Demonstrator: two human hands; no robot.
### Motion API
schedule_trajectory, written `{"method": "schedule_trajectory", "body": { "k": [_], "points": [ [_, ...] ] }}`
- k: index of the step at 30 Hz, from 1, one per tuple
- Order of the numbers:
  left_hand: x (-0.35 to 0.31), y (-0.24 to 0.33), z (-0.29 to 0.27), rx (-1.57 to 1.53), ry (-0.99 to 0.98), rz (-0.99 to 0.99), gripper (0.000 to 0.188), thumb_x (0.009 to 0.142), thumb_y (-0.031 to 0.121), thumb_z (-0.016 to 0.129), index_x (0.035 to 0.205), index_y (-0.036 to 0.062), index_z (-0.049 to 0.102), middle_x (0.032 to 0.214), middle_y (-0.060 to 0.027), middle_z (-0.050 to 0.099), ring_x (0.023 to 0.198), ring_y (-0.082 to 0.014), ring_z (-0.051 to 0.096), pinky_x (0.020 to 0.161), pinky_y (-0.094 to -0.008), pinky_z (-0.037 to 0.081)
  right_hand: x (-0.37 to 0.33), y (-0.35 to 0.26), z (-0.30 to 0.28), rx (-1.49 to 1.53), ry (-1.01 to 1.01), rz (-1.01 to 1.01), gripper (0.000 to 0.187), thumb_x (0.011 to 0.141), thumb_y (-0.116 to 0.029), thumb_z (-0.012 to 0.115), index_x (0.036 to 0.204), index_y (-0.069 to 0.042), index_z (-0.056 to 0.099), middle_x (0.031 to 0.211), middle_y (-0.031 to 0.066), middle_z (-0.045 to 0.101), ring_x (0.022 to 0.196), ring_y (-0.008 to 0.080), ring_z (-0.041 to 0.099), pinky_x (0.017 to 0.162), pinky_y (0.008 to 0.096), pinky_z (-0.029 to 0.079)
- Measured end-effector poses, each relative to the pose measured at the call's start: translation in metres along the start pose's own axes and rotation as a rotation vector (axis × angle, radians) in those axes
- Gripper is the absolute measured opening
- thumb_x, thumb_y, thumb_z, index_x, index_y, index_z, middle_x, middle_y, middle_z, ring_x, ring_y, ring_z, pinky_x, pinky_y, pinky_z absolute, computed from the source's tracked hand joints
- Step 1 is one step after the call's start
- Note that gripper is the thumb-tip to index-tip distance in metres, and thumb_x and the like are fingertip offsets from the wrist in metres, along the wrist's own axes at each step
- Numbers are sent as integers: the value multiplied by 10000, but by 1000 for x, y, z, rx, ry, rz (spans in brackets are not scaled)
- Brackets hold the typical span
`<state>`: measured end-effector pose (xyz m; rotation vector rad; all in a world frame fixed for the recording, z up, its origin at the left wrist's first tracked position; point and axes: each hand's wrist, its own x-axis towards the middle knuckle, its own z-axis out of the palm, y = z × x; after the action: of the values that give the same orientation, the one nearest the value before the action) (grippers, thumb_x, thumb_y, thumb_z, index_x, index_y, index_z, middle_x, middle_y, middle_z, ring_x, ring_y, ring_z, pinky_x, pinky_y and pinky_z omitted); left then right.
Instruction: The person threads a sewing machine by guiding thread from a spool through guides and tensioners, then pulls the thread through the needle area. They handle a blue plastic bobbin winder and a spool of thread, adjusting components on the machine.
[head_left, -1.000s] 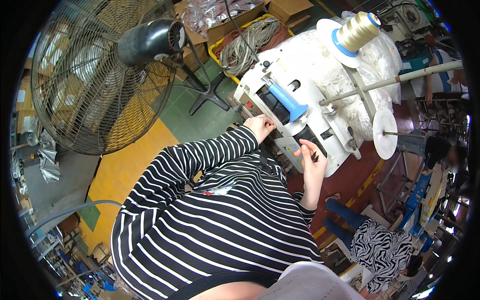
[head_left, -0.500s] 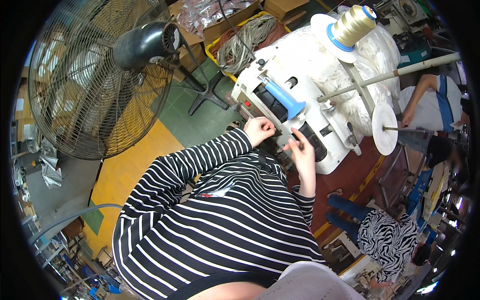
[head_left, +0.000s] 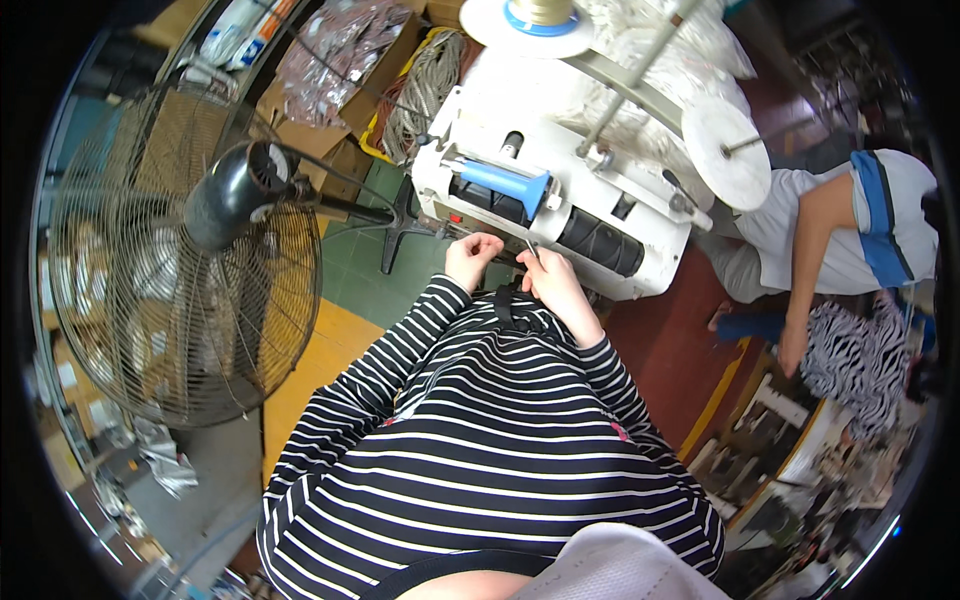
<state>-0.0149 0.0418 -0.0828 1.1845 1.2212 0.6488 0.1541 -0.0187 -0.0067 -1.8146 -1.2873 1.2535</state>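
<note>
My left hand [head_left: 472,262] is closed in a pinch at the front edge of a white machine [head_left: 625,190]; what lies between its fingertips, if anything, is too small to make out. Just to its right, my right hand [head_left: 556,284] is closed around a thin metal tool [head_left: 532,248] whose tip points up toward the machine. The two hands are apart, close in front of my body. On the machine above them lies a blue cone-ended tube [head_left: 505,180]. A black roller-like part [head_left: 600,241] sits right of it.
A large black fan [head_left: 235,195] stands at the left. Behind the machine are a yellow crate [head_left: 372,138] with cords and white bagged material [head_left: 640,110]. A thread cone [head_left: 541,10] and a white disc [head_left: 726,152] rise from the stand. A co-worker [head_left: 815,220] is at the right.
My right hand has come down and left, from raised with fingers spread to closed on the thin metal tool. My view has turned, and the co-worker in white appears nearer.
</note>
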Motion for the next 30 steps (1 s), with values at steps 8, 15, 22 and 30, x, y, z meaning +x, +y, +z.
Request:
{"method": "schedule_trajectory", "body": {
  "k": [8,15,22,30],
  "points": [
    [-2,9,-15,36,-85,-55,153,861,169,690,899,21,683,684,63,566,607,-26,448,579,-188,365,20,-11,17,26,132,110,324,956,-137,470,757,80,605,545,195,603,456,270,642,467,353,541],
    [6,8,-20,53,-125,-52,121,872,117,662,919,8,687,713,57,595,633,-15,477,603,-176,396,23,-11,20,2,204,126,389,957,-181,500,680,75,595,554,203,608,459,277,644,462,357,542],
    [12,10,-25,8,-130,-35,108,865,108,672,907,9,683,684,75,556,611,-12,441,578,-173,367,29,1,27,-261,393,65,439,915,-298,597,633,38,618,578,234,595,524,379,631,474,436,508],
    [19,8,-31,-72,-167,-38,103,860,87,675,913,0,680,689,78,543,609,-10,421,574,-170,357,30,5,25,-277,405,-13,440,888,-304,596,643,59,635,605,250,596,594,414,631,584,475,519]
  ]
}}
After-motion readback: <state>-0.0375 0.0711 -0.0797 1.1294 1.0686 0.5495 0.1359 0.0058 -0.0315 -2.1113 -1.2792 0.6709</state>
